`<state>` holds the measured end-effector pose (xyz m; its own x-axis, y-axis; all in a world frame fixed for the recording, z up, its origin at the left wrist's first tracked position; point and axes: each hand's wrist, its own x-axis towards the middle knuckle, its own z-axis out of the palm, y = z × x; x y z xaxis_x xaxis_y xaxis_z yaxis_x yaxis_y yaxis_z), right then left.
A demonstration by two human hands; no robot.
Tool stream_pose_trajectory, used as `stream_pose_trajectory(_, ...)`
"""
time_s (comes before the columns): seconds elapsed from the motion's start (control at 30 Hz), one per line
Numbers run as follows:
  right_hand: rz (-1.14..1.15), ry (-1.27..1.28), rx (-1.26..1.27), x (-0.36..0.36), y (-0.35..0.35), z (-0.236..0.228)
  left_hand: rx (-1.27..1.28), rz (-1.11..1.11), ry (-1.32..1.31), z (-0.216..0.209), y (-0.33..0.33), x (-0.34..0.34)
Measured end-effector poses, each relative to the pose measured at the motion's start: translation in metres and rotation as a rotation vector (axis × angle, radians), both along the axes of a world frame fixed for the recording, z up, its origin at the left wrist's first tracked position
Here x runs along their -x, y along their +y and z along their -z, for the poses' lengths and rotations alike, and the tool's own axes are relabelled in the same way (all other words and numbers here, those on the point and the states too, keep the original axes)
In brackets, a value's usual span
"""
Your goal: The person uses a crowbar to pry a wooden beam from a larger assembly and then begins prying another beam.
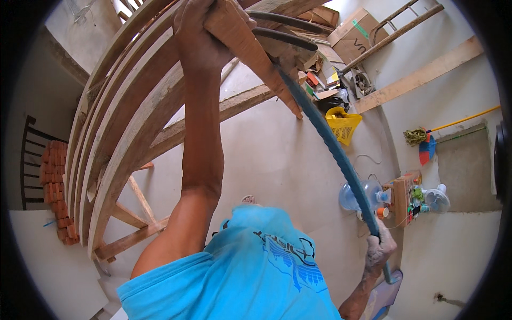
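My left hand [200,37] reaches up to the top of the head view, closed round a tapered wooden board [250,48]; its fingertips show past the far edge. The board's narrow end points down to the right. A long ribbed blue steel crowbar [341,144] runs from beside that board down to the lower right, where it ends in a small hook. Near that hooked end my right hand [380,249], dusty and pale, is wrapped round it. Whether the bar's upper tip touches the board, I cannot tell.
Several curved wooden ribs [114,154] arch on the left, with a timber beam [229,109] across them. Two dark curved bars [285,38] jut near the board. Stacked bricks [56,186], a yellow basket [342,124], a water bottle [360,196], a fan [437,198] and a ladder [394,40] stand around.
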<state>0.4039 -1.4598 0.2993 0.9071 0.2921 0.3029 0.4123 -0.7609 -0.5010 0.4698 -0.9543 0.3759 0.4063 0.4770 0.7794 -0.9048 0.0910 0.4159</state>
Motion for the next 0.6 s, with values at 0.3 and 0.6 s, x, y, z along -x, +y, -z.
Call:
stream_pose_trajectory(0.3,-0.119,-0.04,0.23,-0.062,-0.013,-0.067,-0.073,-0.075,-0.036,0.002,0.006,0.0)
stream_pose_trajectory(0.6,-0.402,-0.253,0.378,-0.176,-0.028,-0.108,-0.083,-0.07,-0.03,0.004,0.008,0.003)
